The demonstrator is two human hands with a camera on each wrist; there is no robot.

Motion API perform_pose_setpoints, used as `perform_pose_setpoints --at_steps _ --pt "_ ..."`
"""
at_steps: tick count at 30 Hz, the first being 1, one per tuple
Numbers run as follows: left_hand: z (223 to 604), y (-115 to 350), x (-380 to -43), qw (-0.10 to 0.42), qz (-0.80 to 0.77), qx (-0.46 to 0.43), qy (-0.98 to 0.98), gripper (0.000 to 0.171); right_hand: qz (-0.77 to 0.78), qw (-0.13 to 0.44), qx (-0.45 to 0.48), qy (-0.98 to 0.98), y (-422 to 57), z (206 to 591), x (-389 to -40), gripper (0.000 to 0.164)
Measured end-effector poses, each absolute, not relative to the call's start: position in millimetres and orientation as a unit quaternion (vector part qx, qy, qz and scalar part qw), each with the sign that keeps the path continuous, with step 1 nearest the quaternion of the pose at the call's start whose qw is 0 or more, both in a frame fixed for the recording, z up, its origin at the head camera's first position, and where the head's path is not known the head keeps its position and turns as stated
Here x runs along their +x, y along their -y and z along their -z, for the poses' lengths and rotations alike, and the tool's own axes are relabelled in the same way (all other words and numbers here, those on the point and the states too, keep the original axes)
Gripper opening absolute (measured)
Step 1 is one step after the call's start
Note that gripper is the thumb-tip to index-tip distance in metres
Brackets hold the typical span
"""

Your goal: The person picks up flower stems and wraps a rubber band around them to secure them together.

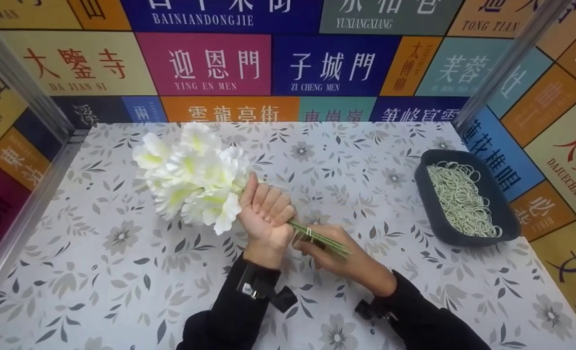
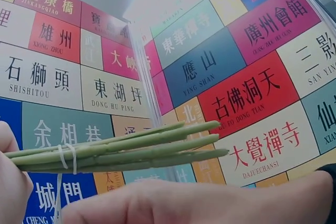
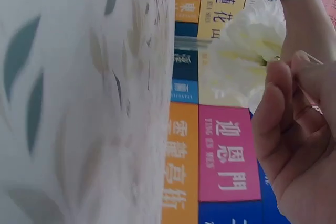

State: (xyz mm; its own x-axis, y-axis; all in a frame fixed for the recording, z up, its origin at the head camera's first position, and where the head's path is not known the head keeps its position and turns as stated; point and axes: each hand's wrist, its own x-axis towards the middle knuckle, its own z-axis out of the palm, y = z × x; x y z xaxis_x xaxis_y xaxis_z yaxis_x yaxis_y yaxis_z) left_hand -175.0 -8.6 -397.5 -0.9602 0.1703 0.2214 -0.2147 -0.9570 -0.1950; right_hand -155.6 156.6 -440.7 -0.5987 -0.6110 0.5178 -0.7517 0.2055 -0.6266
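A bunch of white artificial flowers (image 1: 190, 170) with yellow-green centres points to the back left in the head view. My left hand (image 1: 268, 214) grips its green stems (image 2: 147, 148) just below the blooms, fingers curled round them. The cut stem ends stick out past the hand toward the right. A pale rubber band (image 2: 67, 158) circles the stems, and a stretched part of it runs down to my right hand (image 1: 339, 250). That hand pinches the band between thumb and fingertip (image 3: 279, 74), close under the stems.
A dark tray (image 1: 421, 194) filled with pale rubber bands (image 1: 462, 199) stands at the right of the table (image 1: 122, 282), which has a floral cover. Colourful lettered panels (image 1: 205, 63) wall the back and sides, with metal posts (image 1: 506, 63) at the corners.
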Motion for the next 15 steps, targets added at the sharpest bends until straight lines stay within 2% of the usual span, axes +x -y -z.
perform_pose_setpoints --at_steps 2,7,15 --pt "397 13 -176 0.083 -0.984 0.1 0.118 0.057 -0.44 0.075 0.437 0.781 -151 444 -148 0.008" --pt "398 24 -179 0.044 -0.987 0.085 0.13 0.058 -0.4 0.128 0.418 0.805 -138 449 -129 0.013" --pt "403 27 -184 0.012 -0.992 0.056 0.11 0.061 -0.291 0.199 0.383 0.854 -133 430 -106 0.019"
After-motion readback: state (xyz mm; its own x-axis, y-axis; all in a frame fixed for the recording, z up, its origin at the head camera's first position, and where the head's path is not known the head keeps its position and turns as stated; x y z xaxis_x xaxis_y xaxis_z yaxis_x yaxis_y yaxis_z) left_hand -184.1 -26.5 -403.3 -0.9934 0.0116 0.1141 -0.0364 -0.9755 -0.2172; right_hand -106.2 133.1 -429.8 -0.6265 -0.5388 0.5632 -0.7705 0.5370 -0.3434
